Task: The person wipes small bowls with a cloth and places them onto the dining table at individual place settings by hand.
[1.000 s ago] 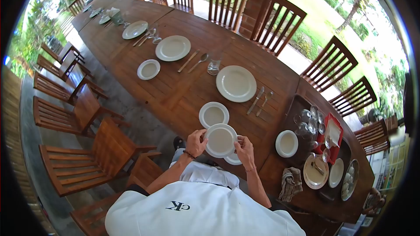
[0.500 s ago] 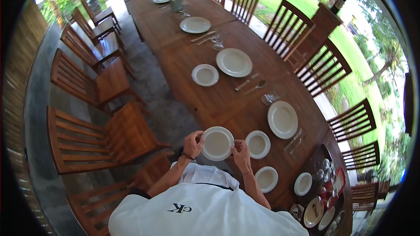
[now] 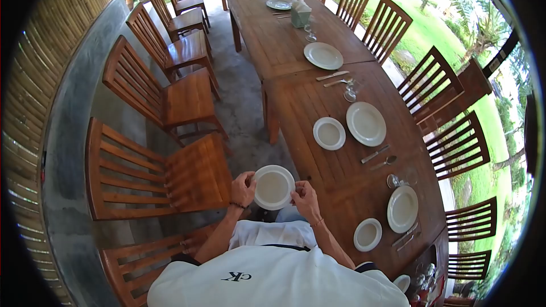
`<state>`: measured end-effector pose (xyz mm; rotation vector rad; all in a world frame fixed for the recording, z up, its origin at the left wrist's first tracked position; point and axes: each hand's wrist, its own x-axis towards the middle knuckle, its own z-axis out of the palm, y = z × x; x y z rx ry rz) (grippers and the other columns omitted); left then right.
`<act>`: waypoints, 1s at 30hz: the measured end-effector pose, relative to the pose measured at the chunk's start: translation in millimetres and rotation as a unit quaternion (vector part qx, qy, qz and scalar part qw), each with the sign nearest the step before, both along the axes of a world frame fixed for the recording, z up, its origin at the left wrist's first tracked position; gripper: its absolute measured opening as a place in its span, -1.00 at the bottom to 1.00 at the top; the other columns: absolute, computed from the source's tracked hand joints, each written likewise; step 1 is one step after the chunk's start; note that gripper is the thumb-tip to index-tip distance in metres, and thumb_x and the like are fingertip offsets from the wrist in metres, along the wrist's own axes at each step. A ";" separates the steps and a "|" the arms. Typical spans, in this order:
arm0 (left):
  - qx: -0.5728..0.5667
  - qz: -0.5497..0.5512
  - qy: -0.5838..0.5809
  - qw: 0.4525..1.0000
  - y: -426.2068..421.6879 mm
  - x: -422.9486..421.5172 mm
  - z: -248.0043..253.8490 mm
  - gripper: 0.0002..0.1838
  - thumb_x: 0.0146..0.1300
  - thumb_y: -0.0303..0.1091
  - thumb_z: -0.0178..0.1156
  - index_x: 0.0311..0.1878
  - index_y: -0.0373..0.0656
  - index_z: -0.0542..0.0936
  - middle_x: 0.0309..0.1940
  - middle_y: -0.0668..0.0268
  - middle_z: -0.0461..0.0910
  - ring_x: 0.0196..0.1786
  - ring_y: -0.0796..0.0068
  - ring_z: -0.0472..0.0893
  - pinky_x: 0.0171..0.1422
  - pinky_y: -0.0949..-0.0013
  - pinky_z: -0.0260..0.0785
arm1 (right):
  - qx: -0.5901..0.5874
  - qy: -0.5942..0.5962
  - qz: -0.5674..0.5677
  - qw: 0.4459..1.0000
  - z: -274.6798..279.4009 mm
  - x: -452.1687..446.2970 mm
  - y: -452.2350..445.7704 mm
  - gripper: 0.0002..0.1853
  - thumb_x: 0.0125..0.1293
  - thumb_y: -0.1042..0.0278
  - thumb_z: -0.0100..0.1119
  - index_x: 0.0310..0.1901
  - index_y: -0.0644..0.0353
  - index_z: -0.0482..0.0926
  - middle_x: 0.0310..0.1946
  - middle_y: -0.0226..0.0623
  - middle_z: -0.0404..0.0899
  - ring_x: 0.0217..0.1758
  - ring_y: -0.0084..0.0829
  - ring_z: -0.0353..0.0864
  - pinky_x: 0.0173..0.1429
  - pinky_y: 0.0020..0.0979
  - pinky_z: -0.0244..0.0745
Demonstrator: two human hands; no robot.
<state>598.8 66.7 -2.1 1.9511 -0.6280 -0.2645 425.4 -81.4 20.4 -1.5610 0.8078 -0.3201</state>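
I hold a small white rimmed plate (image 3: pixel 273 186) level in front of my body, beside the table edge and above the floor. My left hand (image 3: pixel 243 189) pinches its left rim. At the opposite rim my right hand (image 3: pixel 306 200) has its thumb and fingers closed on the edge. Nearest on the table, to the right, lies another small plate (image 3: pixel 368 235), close to a large dinner plate (image 3: pixel 402 209). Farther along, a second small plate (image 3: pixel 329 133) sits left of a dinner plate (image 3: pixel 366 124), with a knife (image 3: pixel 375 154) and spoon (image 3: pixel 384 162) below.
The long wooden table (image 3: pixel 318 176) runs away ahead, set with more plates, cutlery and glasses. A napkin holder (image 3: pixel 300 13) stands midway. Wooden chairs line both sides; one chair (image 3: pixel 196 173) is close on my left. Glasses (image 3: pixel 426 276) crowd the lower right.
My view has turned left, so the table and its settings sit farther right and the lower-right plates have mostly left view. Both hands keep hold of the small plate.
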 end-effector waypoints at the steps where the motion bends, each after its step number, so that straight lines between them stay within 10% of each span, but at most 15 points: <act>1: 0.019 0.003 0.009 1.000 0.6 3.3 -0.8 -0.75 0.09 -0.48 0.26 -0.12 -0.25 0.62 -0.35 0.14 0.65 -0.36 0.32 0.63 -0.21 0.31 0.50 | 0.001 -0.001 0.005 1.000 -2.7 6.1 -2.3 -0.78 0.30 0.54 0.15 -0.05 0.33 0.42 -0.43 -0.31 0.60 -0.49 -0.60 0.57 -0.39 -0.53 0.53; 30: 0.098 -0.186 -0.098 0.973 -276.8 264.7 17.1 -0.62 0.10 -0.35 0.26 -0.01 -0.32 0.58 -0.25 -0.03 0.59 -0.21 -0.02 0.60 -0.08 0.11 0.47 | -0.026 0.016 -0.161 0.986 -19.4 234.4 -223.7 -0.76 0.20 0.42 0.19 -0.10 0.24 0.48 -0.40 -0.14 0.63 -0.38 -0.28 0.62 -0.20 -0.31 0.51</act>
